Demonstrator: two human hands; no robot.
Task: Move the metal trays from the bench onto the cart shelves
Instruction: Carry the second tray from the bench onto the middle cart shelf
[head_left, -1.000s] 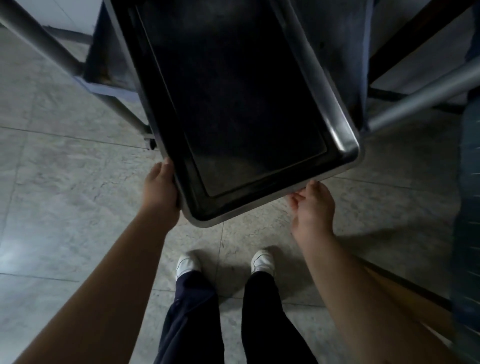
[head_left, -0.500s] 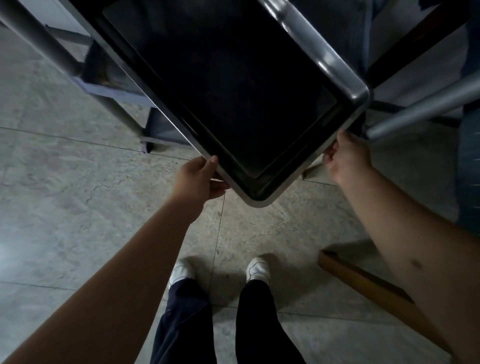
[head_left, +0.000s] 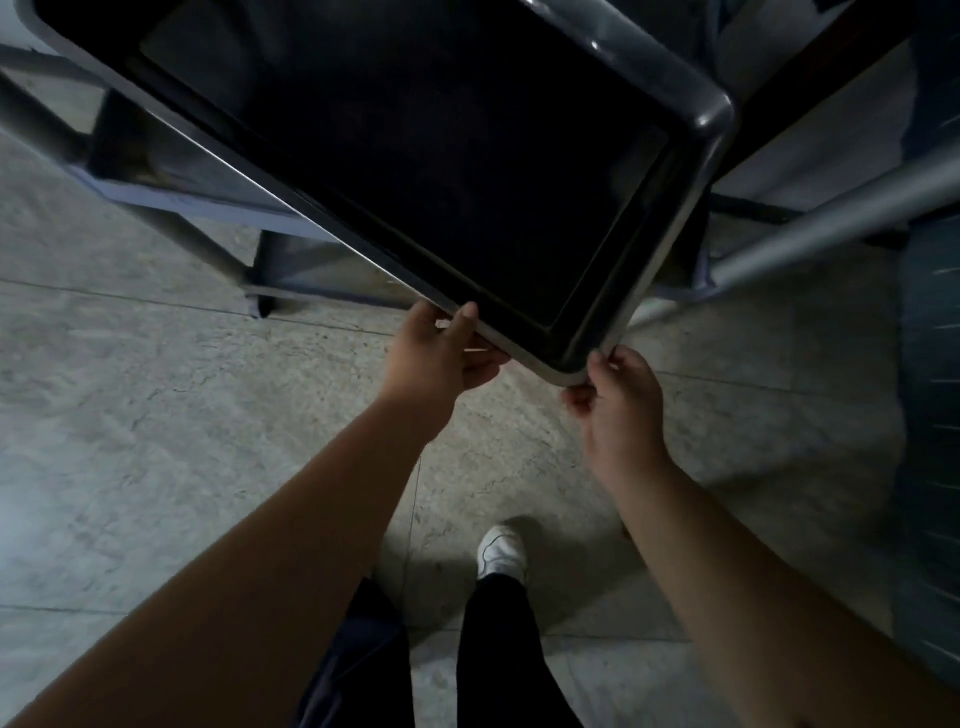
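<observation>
A large dark metal tray (head_left: 415, 156) with a rolled rim fills the top of the head view, turned at an angle with one corner toward me. My left hand (head_left: 441, 353) grips its near left edge, thumb over the rim. My right hand (head_left: 618, 400) pinches the nearest corner from below and to the right. The tray hangs over the cart's low frame (head_left: 291, 291); the far end of the tray is cut off by the frame's top edge.
Grey metal tubes of the cart run at the left (head_left: 41, 124) and right (head_left: 831, 218). A dark blue object (head_left: 930, 415) stands at the right edge. Tiled floor (head_left: 156, 441) lies below, with my legs and one white shoe (head_left: 501, 553).
The tray has swung further round and shifted left. My right hand slid from the tray's right side down to its near corner; my left hand moved right along the edge.
</observation>
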